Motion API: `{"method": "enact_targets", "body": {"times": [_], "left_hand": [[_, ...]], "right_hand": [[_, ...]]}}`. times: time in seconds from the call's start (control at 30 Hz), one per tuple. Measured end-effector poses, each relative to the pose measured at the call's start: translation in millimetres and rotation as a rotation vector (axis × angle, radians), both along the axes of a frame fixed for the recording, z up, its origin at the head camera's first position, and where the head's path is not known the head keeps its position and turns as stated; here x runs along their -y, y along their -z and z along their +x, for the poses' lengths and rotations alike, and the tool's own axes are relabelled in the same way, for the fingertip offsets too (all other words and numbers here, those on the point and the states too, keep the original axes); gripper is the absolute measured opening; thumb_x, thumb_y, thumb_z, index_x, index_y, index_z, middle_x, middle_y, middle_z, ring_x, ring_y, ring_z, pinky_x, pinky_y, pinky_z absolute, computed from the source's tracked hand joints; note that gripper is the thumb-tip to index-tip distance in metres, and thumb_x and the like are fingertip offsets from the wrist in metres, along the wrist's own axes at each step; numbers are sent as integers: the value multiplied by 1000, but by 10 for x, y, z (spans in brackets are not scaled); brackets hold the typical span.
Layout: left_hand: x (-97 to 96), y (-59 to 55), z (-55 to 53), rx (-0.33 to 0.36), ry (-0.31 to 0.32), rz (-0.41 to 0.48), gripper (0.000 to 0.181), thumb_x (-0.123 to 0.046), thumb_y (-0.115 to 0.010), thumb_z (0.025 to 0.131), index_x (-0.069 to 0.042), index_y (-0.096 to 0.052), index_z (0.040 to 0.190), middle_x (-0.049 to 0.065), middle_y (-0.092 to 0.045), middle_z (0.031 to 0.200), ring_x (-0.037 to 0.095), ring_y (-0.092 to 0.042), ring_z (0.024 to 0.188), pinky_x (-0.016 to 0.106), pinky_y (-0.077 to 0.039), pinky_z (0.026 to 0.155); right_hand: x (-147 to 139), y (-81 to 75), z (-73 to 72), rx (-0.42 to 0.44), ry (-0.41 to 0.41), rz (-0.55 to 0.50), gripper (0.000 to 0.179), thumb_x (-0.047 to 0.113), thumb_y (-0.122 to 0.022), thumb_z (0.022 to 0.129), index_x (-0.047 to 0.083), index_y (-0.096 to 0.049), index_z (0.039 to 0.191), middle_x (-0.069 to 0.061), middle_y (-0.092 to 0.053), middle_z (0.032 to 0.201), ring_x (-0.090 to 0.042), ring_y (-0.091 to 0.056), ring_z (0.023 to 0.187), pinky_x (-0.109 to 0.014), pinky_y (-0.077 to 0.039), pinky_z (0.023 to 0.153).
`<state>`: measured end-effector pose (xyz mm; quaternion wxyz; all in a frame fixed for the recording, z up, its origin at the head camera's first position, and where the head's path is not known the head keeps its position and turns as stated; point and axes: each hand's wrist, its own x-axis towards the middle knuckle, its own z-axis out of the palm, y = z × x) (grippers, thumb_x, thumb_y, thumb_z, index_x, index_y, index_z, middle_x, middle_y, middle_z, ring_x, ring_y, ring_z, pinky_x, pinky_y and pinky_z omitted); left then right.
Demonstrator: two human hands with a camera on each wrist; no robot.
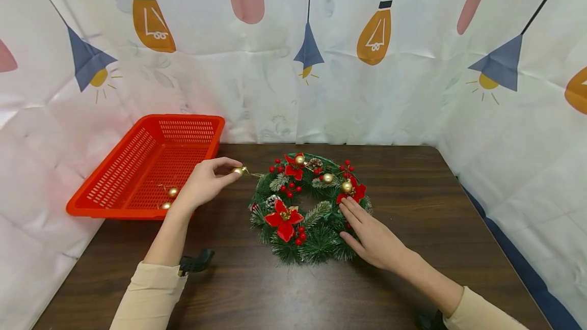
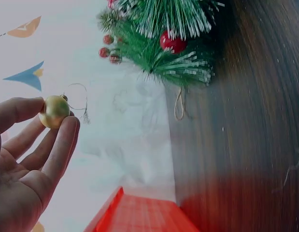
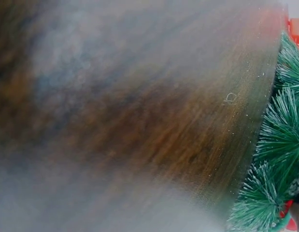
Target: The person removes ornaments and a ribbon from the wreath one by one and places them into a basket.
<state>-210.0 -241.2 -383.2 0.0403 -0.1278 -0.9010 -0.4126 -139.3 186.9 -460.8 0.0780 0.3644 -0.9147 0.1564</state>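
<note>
My left hand (image 1: 206, 183) pinches a small gold bauble (image 2: 54, 112) between thumb and fingers, and a thin loop of string trails from its cap. It is held between the red basket and a green Christmas wreath (image 1: 321, 238). The wreath lies on the table with red poinsettias (image 1: 285, 221), red berries, pinecones and several gold baubles (image 1: 327, 178) on it. On the wreath's right side rests my right hand (image 1: 373, 236), fingers extended, fingertips by a red flower. In the right wrist view only the wreath's needles (image 3: 279, 140) and blurred tabletop show clearly.
A red plastic basket (image 1: 105, 185) stands at the back left, with gold baubles (image 1: 172, 192) in its near corner. The dark wooden table (image 1: 257, 289) meets a white patterned curtain (image 1: 275, 90) behind. A twine loop (image 2: 179, 104) hangs from the wreath in the left wrist view.
</note>
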Motion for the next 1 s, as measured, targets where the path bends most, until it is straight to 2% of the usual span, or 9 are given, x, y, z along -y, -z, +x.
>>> {"method": "enact_targets", "body": {"times": [0.23, 0.43, 0.6, 0.7, 0.8, 0.83, 0.87, 0.93, 1.0], "left_hand": [[185, 4, 44, 27, -54, 3, 30, -29, -72, 99, -11, -73, 123, 11, -73, 114, 32, -67, 101, 42, -53, 78], [361, 31, 106, 50, -120, -9, 36, -37, -69, 100, -12, -72, 125, 12, -72, 117, 34, -61, 111, 48, -50, 85], [474, 20, 161, 62, -170, 4, 41, -40, -66, 101, -10, -70, 128, 15, -71, 117, 36, -60, 112, 49, -50, 86], [521, -3, 184, 61, -194, 34, 43, -41, -66, 101, -9, -69, 130, 16, -69, 122, 36, -59, 114, 45, -50, 85], [570, -19, 202, 59, -208, 65, 45, -42, -65, 102, -9, -68, 132, 16, -67, 126, 33, -61, 112, 35, -52, 82], [589, -21, 208, 60, -212, 75, 45, -42, -65, 102, -9, -68, 132, 15, -66, 126, 32, -61, 111, 31, -52, 80], [611, -22, 213, 61, -218, 87, 45, -43, -65, 102, -9, -68, 132, 15, -66, 126, 31, -62, 109, 29, -53, 72], [659, -26, 221, 55, -231, 100, 46, -43, -64, 102, -10, -67, 133, 14, -66, 126, 27, -63, 107, 24, -52, 69], [713, -30, 229, 50, -254, 110, 47, -44, -64, 102, -10, -67, 133, 13, -66, 125, 24, -63, 104, 24, -53, 66]], "right_hand": [[-2, 7, -2, -10, 0, 0, 70, 31, -65, 103, -4, -36, 156, -22, -33, 162, -34, -28, 151, -50, -39, 112], [4, 26, -11, -24, -1, -24, 70, 27, -69, 101, -4, -38, 156, -21, -35, 161, -34, -30, 150, -49, -42, 109], [0, 62, -12, -10, -11, -82, 70, 22, -72, 99, -3, -39, 155, -21, -37, 160, -34, -31, 150, -49, -45, 106], [-5, 67, -14, 12, -17, -107, 70, 19, -73, 98, -3, -39, 155, -20, -38, 160, -34, -31, 150, -49, -44, 107], [-14, 67, -22, 31, -24, -118, 70, 17, -74, 98, -3, -39, 155, -19, -37, 160, -34, -30, 150, -49, -44, 107], [-18, 66, -24, 37, -28, -122, 70, 17, -74, 97, -3, -39, 155, -19, -37, 160, -34, -30, 150, -49, -44, 107], [-22, 65, -26, 41, -32, -124, 70, 16, -74, 97, -3, -39, 155, -19, -37, 161, -34, -30, 150, -49, -45, 107], [-33, 63, -29, 45, -42, -130, 70, 14, -74, 97, -3, -39, 155, -18, -36, 161, -34, -30, 150, -49, -46, 106], [-47, 60, -35, 49, -52, -137, 71, 12, -75, 96, -3, -39, 155, -18, -36, 161, -34, -30, 150, -48, -47, 105]]}}
